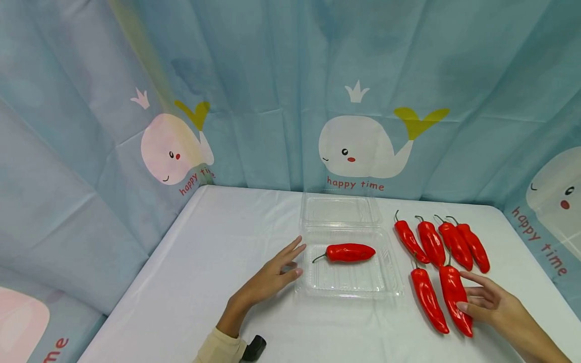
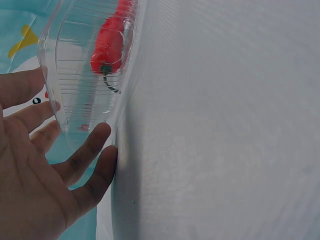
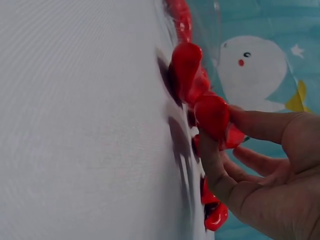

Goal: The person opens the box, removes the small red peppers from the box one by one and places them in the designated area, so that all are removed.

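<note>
A clear plastic clamshell box (image 1: 317, 286) lies with its lid (image 1: 338, 210) folded back, and one red chili pepper (image 1: 351, 252) rests crosswise inside. Beside the box's left edge is my left hand (image 1: 269, 276), fingers spread. In the left wrist view, its fingertips (image 2: 102, 131) are at the box's side wall (image 2: 75, 90). My right hand (image 1: 497, 306) pinches another red chili pepper (image 1: 451, 287) near its lower half, thumb on one side and fingers on the other. The right wrist view shows this pepper (image 3: 211, 114) end-on between thumb and finger.
Just left of the held one lies a red pepper (image 1: 428, 300). Behind them, several more peppers (image 1: 431, 243) form a row right of the box. A white cloth covers the table (image 1: 204, 242); a blue whale-print curtain (image 1: 263, 101) stands behind it.
</note>
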`<state>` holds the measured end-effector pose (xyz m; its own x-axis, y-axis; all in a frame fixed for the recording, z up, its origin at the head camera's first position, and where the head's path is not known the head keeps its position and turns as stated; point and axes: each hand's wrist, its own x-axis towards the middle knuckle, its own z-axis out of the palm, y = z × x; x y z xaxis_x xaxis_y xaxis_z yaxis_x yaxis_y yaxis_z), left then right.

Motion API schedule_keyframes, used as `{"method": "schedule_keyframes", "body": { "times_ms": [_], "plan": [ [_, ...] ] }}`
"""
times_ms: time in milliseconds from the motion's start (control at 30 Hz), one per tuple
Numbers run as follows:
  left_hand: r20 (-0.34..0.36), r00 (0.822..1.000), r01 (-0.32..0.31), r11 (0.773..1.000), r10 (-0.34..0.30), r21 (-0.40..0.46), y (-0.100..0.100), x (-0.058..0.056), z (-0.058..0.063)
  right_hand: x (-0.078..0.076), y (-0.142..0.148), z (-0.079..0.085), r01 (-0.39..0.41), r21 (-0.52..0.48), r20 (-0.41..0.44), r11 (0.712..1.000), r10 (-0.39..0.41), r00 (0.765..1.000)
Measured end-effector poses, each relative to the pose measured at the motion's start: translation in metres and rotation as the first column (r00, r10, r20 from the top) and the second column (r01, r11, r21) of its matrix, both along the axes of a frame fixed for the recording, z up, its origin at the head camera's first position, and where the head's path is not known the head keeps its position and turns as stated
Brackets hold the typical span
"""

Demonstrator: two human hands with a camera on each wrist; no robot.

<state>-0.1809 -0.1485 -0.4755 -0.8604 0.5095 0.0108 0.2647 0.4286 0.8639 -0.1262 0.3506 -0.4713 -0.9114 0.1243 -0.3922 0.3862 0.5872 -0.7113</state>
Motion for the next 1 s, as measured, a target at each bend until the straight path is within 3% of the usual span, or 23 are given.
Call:
{"method": "schedule_keyframes", "body": {
  "times_ms": [633,1000],
  "plan": [
    [0.009,1.0,0.002,1.0,-0.002,0.009,0.0,0.0,0.0,0.0,0.008,-0.012,-0.048,0.037,0.021,0.998,0.048,0.999],
    [0.015,1.0,-0.009,1.0,0.009,-0.001,0.0,0.001,0.0,0.001,0.008,-0.012,-0.009,0.086,0.032,0.996,0.006,0.999]
  ]
}}
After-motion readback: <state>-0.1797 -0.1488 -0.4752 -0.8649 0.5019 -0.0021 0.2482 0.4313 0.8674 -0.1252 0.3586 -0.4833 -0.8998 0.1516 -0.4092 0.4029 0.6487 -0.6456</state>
